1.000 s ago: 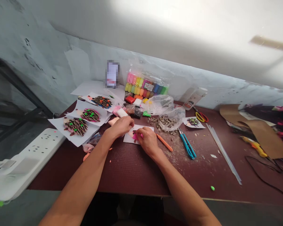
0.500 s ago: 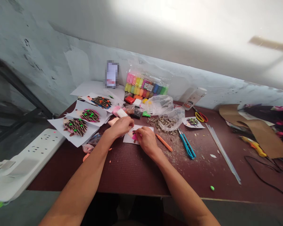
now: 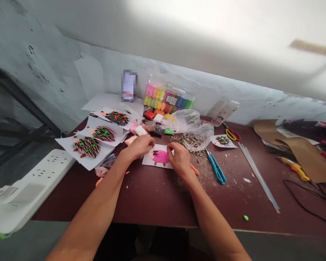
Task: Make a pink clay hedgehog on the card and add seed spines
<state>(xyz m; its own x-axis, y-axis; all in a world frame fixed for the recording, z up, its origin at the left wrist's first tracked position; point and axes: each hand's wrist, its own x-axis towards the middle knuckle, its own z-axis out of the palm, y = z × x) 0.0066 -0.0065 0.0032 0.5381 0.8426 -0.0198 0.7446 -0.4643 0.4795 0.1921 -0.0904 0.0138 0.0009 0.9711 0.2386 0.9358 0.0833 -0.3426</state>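
Hand work at a small white card (image 3: 149, 162) on a dark red bench (image 3: 149, 197), seen from within the room. The card, the landmark here, lies flat between the two hands and bears a pink patch (image 3: 161, 156) with a few dark seeds (image 3: 155, 153) at its left end. The left hand (image 3: 143, 145) is at the card's upper left corner, its fingers curled; whether they pinch anything cannot be told. The right hand (image 3: 179, 156) is over the card's right end, thumb and fingertips drawn close; any seed between them is too small to make out. The hands are apart from each other.

The step in hand appears to be seating seeds in the patch. It is probably best done with the left hand steadying the corner, each seed held by one end and pressed lightly, since a hard push could dent the soft-looking surface.

Surroundings: right of the card lie a seed pile (image 3: 186, 140) partly under a clear bag (image 3: 202, 133), which could hamper picking, and an orange stick (image 3: 195, 169) partly hidden by the right hand. Farther right is a blue cutter (image 3: 216, 168), best kept clear of the forearm. Left of the card, seed-covered cards (image 3: 88, 145) overlap; beyond it is a pack of coloured clay (image 3: 170, 98).
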